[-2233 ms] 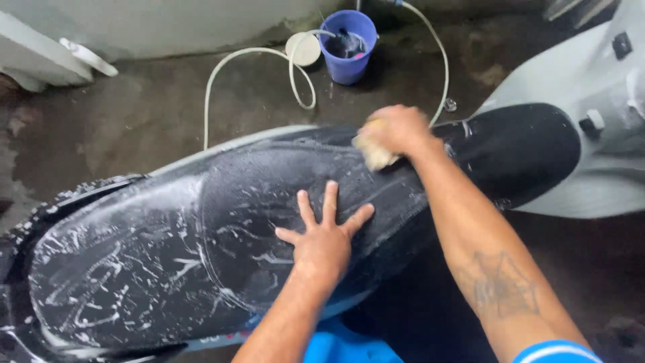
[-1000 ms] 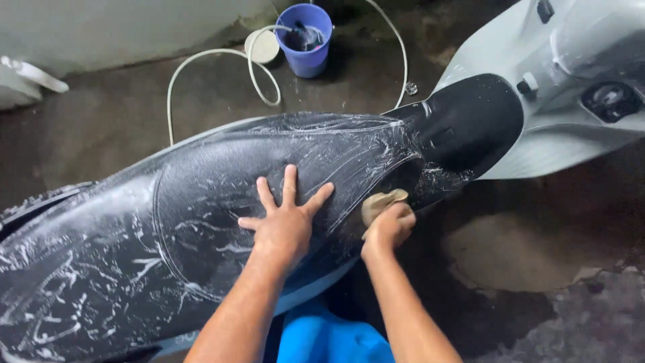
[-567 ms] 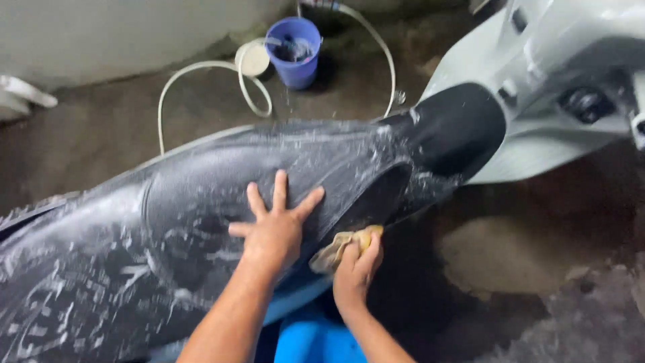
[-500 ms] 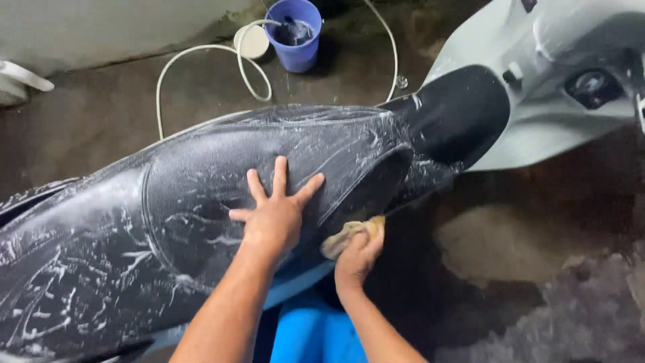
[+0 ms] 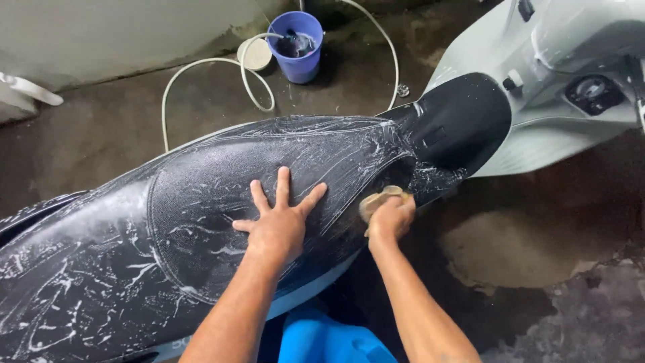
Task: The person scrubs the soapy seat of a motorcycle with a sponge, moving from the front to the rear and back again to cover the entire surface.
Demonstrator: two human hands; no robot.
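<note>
A black scooter seat (image 5: 201, 202), streaked with white soap foam, fills the middle of the head view. My left hand (image 5: 279, 222) lies flat on top of the seat with fingers spread. My right hand (image 5: 391, 216) is closed on a tan sponge (image 5: 375, 201) and presses it against the near side of the seat, just below its front end. The dry black nose of the seat (image 5: 463, 121) sits right beyond the sponge.
The scooter's grey body panels (image 5: 557, 81) rise at the right. A blue bucket (image 5: 295, 44) with a white hose (image 5: 215, 74) looped beside it stands on the wet concrete floor at the back. A foamy puddle (image 5: 524, 249) lies at the right. Blue cloth (image 5: 322, 339) shows below.
My right hand with the sponge came off the seat top, swept down its near side, went leftward, then back right toward the front. My left hand stayed flat on the seat.
</note>
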